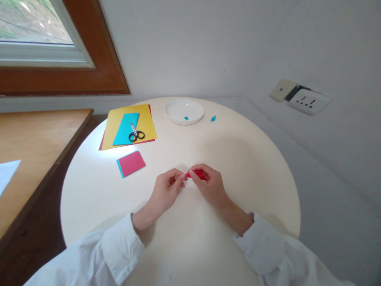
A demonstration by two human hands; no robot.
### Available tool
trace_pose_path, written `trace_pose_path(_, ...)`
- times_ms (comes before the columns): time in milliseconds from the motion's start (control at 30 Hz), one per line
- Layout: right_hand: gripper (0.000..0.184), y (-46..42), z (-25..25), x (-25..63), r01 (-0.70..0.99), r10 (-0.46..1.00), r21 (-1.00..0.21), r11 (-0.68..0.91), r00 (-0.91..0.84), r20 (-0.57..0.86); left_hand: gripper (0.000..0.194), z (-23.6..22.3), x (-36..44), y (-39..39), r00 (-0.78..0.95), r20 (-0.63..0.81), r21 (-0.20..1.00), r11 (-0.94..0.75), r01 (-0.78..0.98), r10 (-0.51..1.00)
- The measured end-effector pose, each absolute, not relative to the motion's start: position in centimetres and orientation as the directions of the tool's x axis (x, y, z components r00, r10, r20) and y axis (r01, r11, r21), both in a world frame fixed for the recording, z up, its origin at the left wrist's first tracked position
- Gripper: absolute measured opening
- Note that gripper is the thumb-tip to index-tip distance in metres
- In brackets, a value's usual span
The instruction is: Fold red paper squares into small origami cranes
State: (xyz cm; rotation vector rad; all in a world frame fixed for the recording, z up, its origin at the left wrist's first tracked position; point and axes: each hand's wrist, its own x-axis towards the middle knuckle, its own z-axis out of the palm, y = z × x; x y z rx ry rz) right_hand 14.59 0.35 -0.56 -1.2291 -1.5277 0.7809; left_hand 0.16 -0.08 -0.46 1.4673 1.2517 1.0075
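Between my two hands is a small folded piece of red paper [200, 174], held just over the round white table [190, 234]. My left hand [168, 186] pinches its narrow left tip between thumb and forefinger. Wrapped round the wider part is my right hand [210, 183], its thumb pressed along the near side. The fingers cover much of the paper, so its full shape is hidden. A red card [133, 163] on top of a blue one lies to the left of my hands.
Black-handled scissors [134, 133] rest on folded blue paper [122, 129] over a yellow sheet [111, 125] at the back left. A white plate [175, 119] holds a tiny blue piece; a small folded blue paper piece [213, 118] lies beside it. Walls border the table behind and right.
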Motion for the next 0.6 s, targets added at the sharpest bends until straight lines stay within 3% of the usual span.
trace_pose_path(333, 0.011, 0.44, -0.75, 14.68, 0.345, 0.952, -0.893, 0.288, -0.004, 0.306, 0.033, 0.06, 0.26, -0.09, 0.15, 0.006, 0.97, -0.042, 0.239, 0.989)
trace_pose_path(600, 0.01, 0.36, -0.69, 14.75, 0.338, 0.945, -0.887, 0.314, -0.017, 0.328, 0.027, -0.2, 0.3, 0.04, 0.147, -0.005, 0.972, -0.03, 0.234, 0.989)
